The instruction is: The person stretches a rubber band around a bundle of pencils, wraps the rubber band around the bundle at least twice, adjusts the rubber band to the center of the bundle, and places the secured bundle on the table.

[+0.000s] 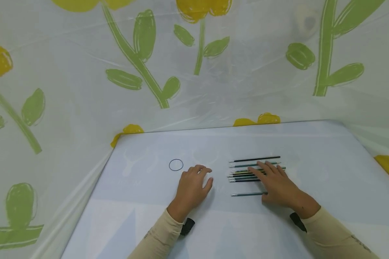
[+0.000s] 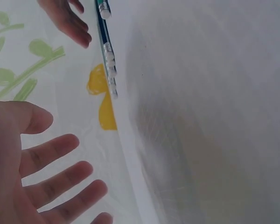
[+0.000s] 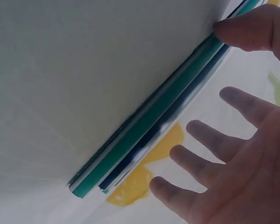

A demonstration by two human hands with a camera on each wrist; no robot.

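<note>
Several pencils (image 1: 244, 176) lie roughly side by side on the white table, their white eraser ends to the left. One dark pencil (image 1: 254, 159) lies at the back of the row, and a single bluish pencil (image 1: 246, 194) lies apart at the front. Over the right part of the row is my right hand (image 1: 280, 187), fingers spread and holding nothing. In the right wrist view its thumb overlaps a green pencil (image 3: 144, 133); whether it touches is unclear. My left hand (image 1: 192, 187) hovers left of the pencils with loosely bent fingers and nothing in them.
A thin dark circle outline (image 1: 176, 164) shows on the tabletop (image 1: 142, 183), beyond my left hand. Behind the table's far edge hangs a whitish sheet (image 1: 246, 90) printed with yellow flowers and green leaves. Black bands show under both wrists.
</note>
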